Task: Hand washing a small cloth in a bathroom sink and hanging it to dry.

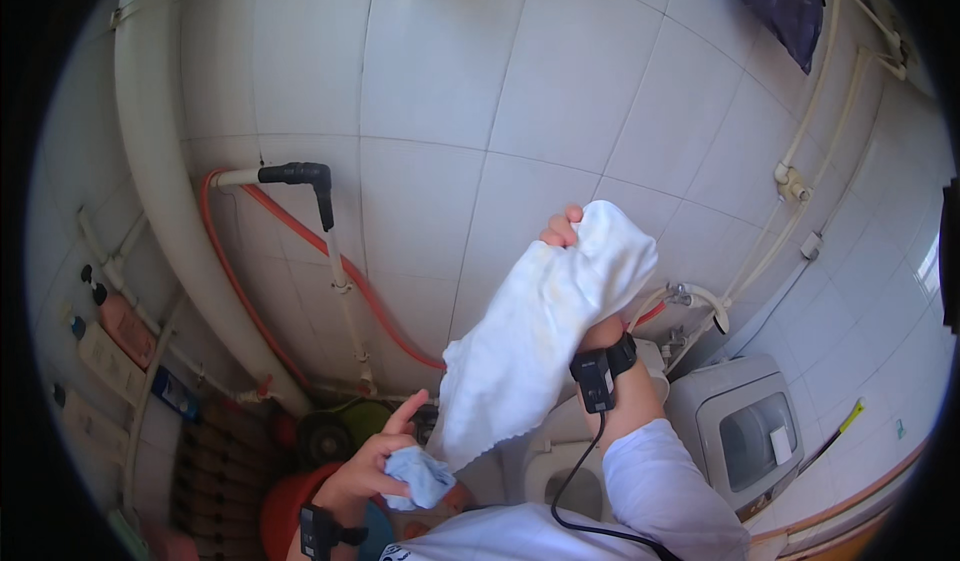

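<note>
My right hand (562, 228) is raised in front of the tiled wall and grips a white cloth (517, 343). Most of that hand is hidden behind the fabric; only the fingertips show at its upper left edge. Faint yellowish marks show on the cloth, which slants down to the left and ends in a scalloped edge. Lower left, my left hand (367, 462) holds a small crumpled light blue cloth (421, 478), with the index finger pointing up. The blue cloth is close to the white cloth's lower corner; whether they touch I cannot tell.
Below my left hand are a red basin (289, 505) and a green basin (360, 418). A toilet (547, 460) and a washing machine (739, 418) stand at right. Pump bottles (124, 324) line a left shelf. A red hose (375, 313) hangs along the wall pipes.
</note>
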`<state>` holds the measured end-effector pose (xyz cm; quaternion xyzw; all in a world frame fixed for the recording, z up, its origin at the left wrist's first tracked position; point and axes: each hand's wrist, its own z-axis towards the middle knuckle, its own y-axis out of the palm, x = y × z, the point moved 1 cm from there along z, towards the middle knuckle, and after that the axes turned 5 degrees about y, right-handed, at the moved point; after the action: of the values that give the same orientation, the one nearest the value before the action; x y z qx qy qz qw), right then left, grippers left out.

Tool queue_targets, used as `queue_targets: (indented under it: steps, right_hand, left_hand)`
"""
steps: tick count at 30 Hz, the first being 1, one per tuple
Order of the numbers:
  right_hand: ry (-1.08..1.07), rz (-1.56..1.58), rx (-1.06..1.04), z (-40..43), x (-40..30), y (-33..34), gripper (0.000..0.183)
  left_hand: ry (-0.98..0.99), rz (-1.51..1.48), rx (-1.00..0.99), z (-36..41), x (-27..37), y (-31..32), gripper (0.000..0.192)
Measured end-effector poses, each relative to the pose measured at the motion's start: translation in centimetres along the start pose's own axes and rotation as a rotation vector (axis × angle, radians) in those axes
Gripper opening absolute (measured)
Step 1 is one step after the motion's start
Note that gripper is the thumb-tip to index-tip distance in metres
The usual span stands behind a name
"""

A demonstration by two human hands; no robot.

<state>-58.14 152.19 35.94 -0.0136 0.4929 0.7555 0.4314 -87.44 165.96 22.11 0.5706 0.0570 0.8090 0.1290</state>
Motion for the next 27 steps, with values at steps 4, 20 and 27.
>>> queue_targets:
  steps: [4,20,27]
  right_hand:
    - [-0.199,-0.847,0.251,0.4,2.1,0.7,0.022]
    - [-0.016,-1.279,0.515,5.8,-2.5,8.2,0.025]
    - [0.162,-0.626,0.461,-4.8,4.9,3.2,0.098]
  left_hand:
    - [0.266,0.520,-0.127,3.3,-0.5,2.0,0.042]
    - [0.106,-0.529,0.471,0.0,-4.1,-1.0,0.026]
    - [0.254,-0.764,0.846,-3.1,-3.1,-1.2,0.024]
